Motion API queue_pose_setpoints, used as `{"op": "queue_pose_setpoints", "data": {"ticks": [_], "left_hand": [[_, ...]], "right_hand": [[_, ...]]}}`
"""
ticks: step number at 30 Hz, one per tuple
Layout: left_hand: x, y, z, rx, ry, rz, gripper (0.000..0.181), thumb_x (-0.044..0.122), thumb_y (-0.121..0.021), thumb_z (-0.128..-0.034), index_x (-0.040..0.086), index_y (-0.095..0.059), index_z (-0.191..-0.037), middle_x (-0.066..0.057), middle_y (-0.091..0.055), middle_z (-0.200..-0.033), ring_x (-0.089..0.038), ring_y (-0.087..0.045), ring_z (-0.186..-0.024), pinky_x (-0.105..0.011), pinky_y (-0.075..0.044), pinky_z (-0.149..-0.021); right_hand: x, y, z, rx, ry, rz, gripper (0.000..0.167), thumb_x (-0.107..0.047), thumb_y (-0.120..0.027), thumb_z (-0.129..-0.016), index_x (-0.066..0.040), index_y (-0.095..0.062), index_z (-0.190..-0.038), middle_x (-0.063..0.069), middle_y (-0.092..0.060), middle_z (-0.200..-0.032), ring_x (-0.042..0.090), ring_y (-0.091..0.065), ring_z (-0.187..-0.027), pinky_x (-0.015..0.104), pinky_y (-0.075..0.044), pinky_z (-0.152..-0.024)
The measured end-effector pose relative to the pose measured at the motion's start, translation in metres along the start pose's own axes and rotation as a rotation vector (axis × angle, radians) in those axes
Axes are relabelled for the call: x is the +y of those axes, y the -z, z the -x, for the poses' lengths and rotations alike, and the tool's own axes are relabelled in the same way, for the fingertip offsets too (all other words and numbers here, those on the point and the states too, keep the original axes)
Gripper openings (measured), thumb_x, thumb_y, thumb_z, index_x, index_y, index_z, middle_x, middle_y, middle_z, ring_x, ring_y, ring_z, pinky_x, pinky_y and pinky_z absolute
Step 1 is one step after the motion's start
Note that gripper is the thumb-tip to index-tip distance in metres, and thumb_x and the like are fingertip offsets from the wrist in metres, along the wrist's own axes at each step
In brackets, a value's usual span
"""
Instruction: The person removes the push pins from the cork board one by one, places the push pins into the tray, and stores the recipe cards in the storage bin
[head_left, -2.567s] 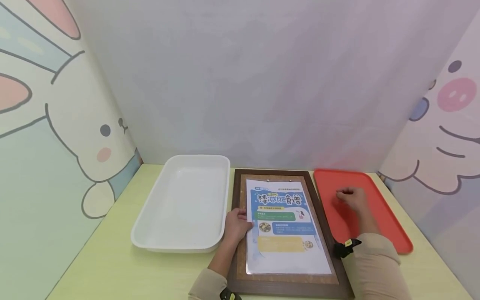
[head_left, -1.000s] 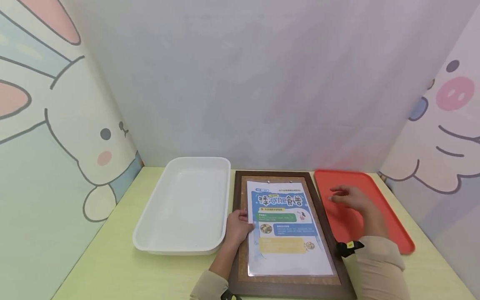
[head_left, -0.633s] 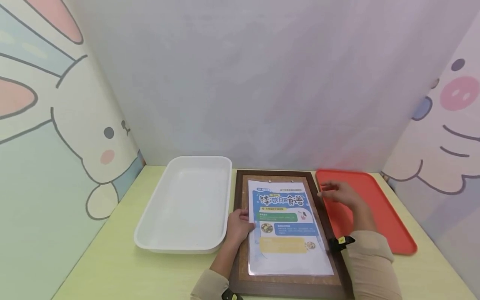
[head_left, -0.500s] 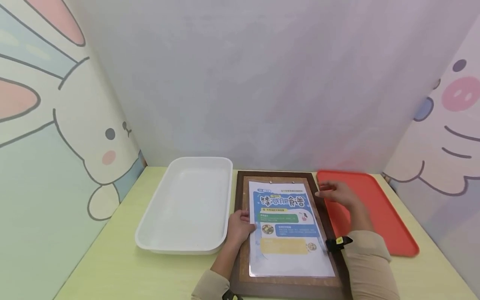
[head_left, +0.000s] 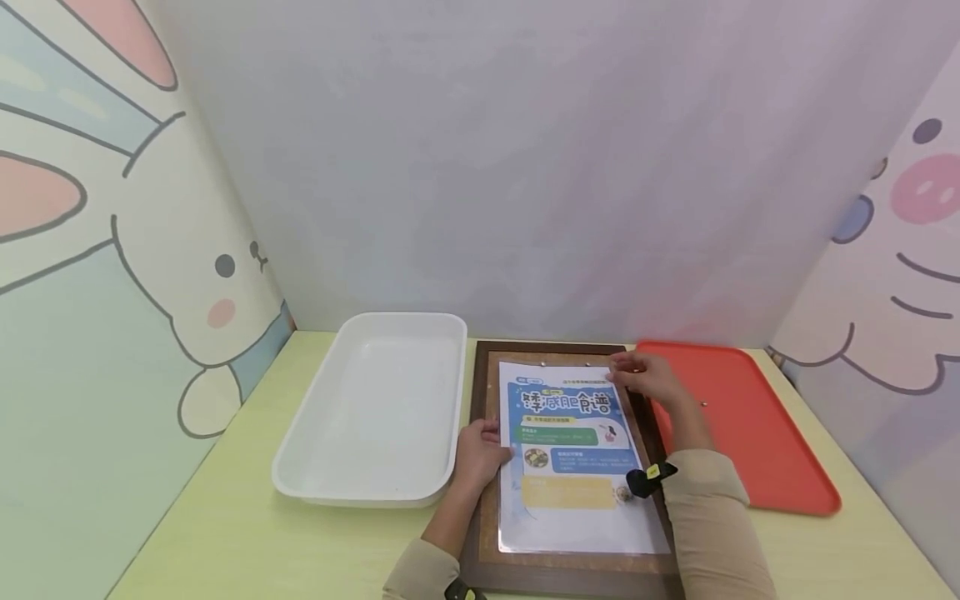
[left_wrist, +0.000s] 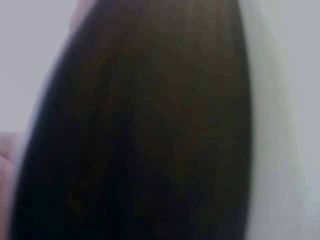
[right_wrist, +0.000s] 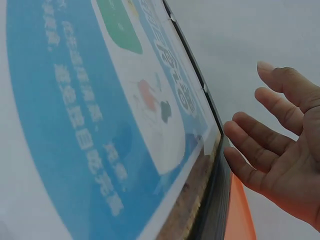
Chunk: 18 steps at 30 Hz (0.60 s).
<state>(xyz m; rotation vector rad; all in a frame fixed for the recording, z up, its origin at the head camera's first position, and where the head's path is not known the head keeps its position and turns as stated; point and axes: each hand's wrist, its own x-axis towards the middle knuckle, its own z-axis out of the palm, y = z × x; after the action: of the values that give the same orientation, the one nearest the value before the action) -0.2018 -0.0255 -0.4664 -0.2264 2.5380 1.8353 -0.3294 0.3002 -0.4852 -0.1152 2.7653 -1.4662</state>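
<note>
A printed laminated sheet [head_left: 570, 525] lies on a cork board [head_left: 585, 562] with a dark wooden frame. Two small pins [head_left: 543, 364] show along the sheet's top edge. At the sheet's left edge my left hand [head_left: 477, 457] rests with its thumb on the sheet. Over the top right corner, my right hand [head_left: 651, 382] has its fingers loosely bent. The right wrist view shows that same hand [right_wrist: 285, 135] with its fingers spread and nothing between them. A dark blurred shape fills most of the left wrist view.
To the left stands a deep white tray [head_left: 300, 479]. A shallow red tray [head_left: 765, 450] lies to the right, partly behind my right arm, with a small shiny pin [head_left: 703, 404] on it. A pale cloth wall [head_left: 480, 167] closes the back of the yellow table [head_left: 225, 533].
My right hand has moved left from above the red tray to the sheet's top right corner. A pin on the red tray now shows. My left hand has stayed in place.
</note>
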Motion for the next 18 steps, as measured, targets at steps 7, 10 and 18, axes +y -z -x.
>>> {"op": "queue_pose_setpoints", "data": {"ticks": [7,10,18], "left_hand": [[0.001,-0.001,0.000,0.006,-0.002,-0.016,0.041,-0.008,-0.074,-0.0670,-0.006,-0.060,-0.105,-0.008,-0.058,-0.078,-0.019,-0.060,-0.069,-0.031,-0.051,-0.062],[0.001,-0.001,0.000,0.007,-0.001,-0.024,0.041,-0.007,-0.074,-0.0668,-0.006,-0.060,-0.105,-0.008,-0.058,-0.077,-0.018,-0.059,-0.069,-0.031,-0.050,-0.061],[0.001,0.002,-0.001,-0.005,-0.001,-0.013,0.041,-0.007,-0.074,-0.0668,-0.007,-0.059,-0.105,-0.008,-0.058,-0.077,-0.018,-0.059,-0.068,-0.031,-0.050,-0.061]], "right_hand": [[-0.003,-0.019,-0.011,0.090,-0.030,-0.057,0.055,-0.044,-0.067,-0.082,-0.010,-0.056,-0.123,0.015,-0.057,-0.114,0.032,-0.053,-0.096,0.043,-0.048,-0.079],[-0.024,-0.027,-0.005,0.141,-0.081,-0.100,0.049,-0.035,-0.064,-0.087,-0.007,-0.054,-0.127,0.017,-0.056,-0.115,0.032,-0.052,-0.097,0.041,-0.047,-0.081],[-0.041,-0.048,-0.008,0.279,-0.133,-0.150,0.035,-0.016,-0.061,-0.090,-0.001,-0.058,-0.121,0.018,-0.058,-0.108,0.029,-0.054,-0.093,0.037,-0.045,-0.080]]}}
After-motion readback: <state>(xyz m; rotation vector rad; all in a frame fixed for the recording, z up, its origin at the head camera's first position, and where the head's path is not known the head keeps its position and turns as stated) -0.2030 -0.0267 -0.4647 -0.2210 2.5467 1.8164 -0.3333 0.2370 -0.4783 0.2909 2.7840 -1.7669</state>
